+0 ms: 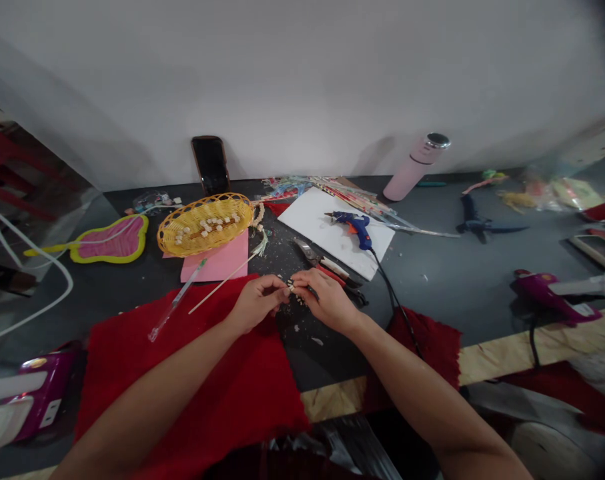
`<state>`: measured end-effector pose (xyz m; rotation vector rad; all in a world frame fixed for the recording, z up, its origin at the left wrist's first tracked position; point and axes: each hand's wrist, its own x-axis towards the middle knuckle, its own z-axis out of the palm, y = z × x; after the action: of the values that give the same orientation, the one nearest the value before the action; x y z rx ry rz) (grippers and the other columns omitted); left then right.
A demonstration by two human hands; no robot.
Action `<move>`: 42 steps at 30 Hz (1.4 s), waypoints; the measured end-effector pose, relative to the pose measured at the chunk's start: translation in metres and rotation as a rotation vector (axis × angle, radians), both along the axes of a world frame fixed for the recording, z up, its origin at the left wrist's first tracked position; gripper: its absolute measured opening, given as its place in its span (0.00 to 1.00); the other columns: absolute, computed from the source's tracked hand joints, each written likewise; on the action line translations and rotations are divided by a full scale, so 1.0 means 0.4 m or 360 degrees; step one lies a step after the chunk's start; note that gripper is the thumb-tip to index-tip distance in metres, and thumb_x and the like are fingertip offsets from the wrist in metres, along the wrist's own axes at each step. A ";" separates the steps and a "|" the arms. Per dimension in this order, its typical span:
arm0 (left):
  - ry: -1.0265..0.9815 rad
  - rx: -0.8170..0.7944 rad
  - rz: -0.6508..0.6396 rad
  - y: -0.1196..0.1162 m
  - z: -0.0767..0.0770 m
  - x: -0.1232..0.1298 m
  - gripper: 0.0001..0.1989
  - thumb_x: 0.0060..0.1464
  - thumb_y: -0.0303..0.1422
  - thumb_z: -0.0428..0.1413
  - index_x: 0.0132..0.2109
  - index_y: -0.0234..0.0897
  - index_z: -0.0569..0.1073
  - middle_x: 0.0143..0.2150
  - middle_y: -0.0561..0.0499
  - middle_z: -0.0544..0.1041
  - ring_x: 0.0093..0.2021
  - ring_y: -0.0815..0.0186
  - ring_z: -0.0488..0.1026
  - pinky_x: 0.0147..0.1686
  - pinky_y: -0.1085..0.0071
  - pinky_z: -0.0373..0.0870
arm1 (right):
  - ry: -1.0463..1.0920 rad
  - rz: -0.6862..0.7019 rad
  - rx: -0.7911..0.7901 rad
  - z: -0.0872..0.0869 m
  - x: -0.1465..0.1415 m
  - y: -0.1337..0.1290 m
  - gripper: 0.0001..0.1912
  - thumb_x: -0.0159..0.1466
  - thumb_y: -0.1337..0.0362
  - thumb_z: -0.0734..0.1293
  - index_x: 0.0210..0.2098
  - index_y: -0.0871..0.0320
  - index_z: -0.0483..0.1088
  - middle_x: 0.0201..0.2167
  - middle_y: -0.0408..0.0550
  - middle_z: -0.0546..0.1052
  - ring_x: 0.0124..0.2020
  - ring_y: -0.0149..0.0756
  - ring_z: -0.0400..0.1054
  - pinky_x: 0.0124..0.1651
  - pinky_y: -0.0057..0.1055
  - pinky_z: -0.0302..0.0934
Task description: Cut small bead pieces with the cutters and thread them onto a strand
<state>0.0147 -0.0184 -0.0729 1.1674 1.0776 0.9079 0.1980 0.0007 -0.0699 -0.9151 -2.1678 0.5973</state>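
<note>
My left hand (261, 301) and my right hand (327, 299) meet over the dark tabletop, fingertips pinched together. Between them is a small cream-coloured piece (291, 287), too small to make out its kind. Similar pale bits lie scattered just beneath the fingers. Right behind my right hand rest pliers (308, 252) with red-and-white handles. A blue hot glue gun (355, 225) lies on a white board (309, 212), its cord running forward. Left of the hands, a thin stick (222, 285) with a pale green tassel crosses the edge of a red cloth (192, 373).
A yellow wicker basket (202, 248) with several pale pieces stands on pink paper (217, 263). Behind are a phone (211, 163), wrapped sticks (352, 197) and a pink bottle (409, 175). Purple power strips (47, 393) sit at the left; a dark tool (477, 223) lies right.
</note>
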 end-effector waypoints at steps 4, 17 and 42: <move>-0.0003 0.0019 -0.0006 0.000 0.000 0.000 0.11 0.49 0.39 0.59 0.31 0.35 0.71 0.25 0.55 0.72 0.18 0.76 0.62 0.18 0.79 0.60 | 0.0008 0.0008 0.0023 0.000 -0.001 0.001 0.09 0.65 0.67 0.60 0.45 0.56 0.65 0.40 0.51 0.75 0.41 0.37 0.70 0.43 0.36 0.68; -0.0043 -0.0029 0.0089 0.000 0.001 0.002 0.11 0.49 0.39 0.58 0.31 0.35 0.71 0.24 0.55 0.72 0.17 0.77 0.61 0.17 0.79 0.58 | -0.0213 -0.0004 0.0123 0.002 0.010 0.013 0.10 0.65 0.68 0.59 0.44 0.56 0.67 0.38 0.50 0.75 0.41 0.39 0.67 0.44 0.38 0.64; -0.0515 -0.0351 0.0298 0.020 0.013 -0.010 0.12 0.44 0.36 0.62 0.29 0.34 0.69 0.23 0.55 0.72 0.17 0.78 0.61 0.17 0.80 0.54 | -0.0847 -0.0582 0.0211 0.007 0.115 0.062 0.06 0.59 0.61 0.66 0.35 0.56 0.71 0.44 0.54 0.71 0.47 0.48 0.61 0.44 0.41 0.61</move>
<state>0.0106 -0.0105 -0.0678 0.7168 1.0019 1.0531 0.2441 0.0254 -0.0670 -1.4778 -2.3627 0.0244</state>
